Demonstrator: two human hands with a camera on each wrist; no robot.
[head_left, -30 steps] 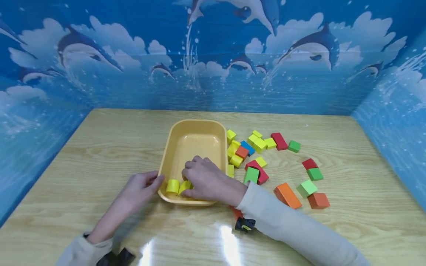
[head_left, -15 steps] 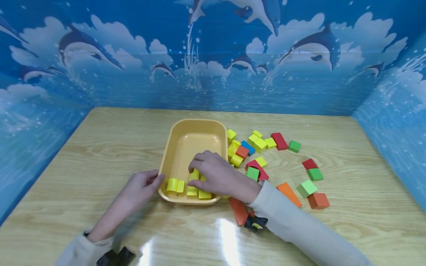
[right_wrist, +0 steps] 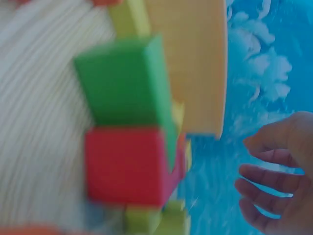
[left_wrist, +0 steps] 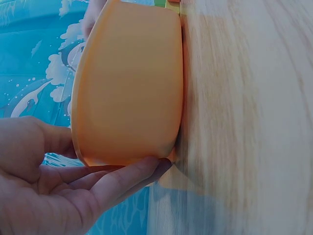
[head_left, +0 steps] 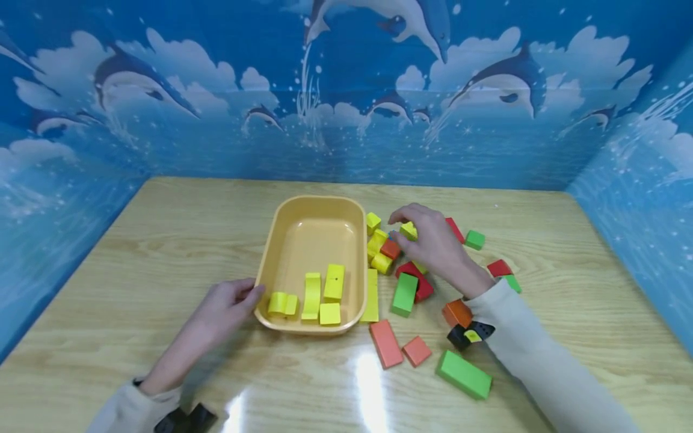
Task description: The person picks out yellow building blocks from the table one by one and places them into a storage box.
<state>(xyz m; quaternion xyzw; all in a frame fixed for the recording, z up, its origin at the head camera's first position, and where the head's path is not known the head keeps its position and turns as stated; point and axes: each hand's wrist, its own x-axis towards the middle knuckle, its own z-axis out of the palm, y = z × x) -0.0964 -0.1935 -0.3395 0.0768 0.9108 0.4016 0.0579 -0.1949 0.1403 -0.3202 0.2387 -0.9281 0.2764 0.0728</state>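
Note:
My left hand (head_left: pixel 230 310) grips the near left side of a tan plastic tray (head_left: pixel 265 255), thumb at the rim and fingers along the outer wall (left_wrist: pixel 132 88). Inside the tray's near end lie several yellow blocks (head_left: pixel 334 282), one of them rounded. My right hand (head_left: pixel 435 243), fingers apart and bent a little, hovers over the loose blocks right of the tray. A yellow block (head_left: pixel 408 231) shows between its thumb and fingers, partly covered by the hand. In the right wrist view nothing is seen in the right hand (right_wrist: pixel 281 171).
Against the tray's right side lie yellow blocks (head_left: pixel 377 242) and an orange-red one (head_left: pixel 390 248). A green block (head_left: pixel 405 294) leans on a red arch-shaped block (head_left: pixel 424 290). Nearer lie salmon-red blocks (head_left: pixel 387 344) and a long green block (head_left: pixel 464 374). A dolphin-printed backdrop (head_left: pixel 346 144) stands behind the table (head_left: pixel 206 228).
My right hand has let go of yellow blocks in the tray and moved right and away from me, over the loose blocks. My left hand keeps its place on the tray.

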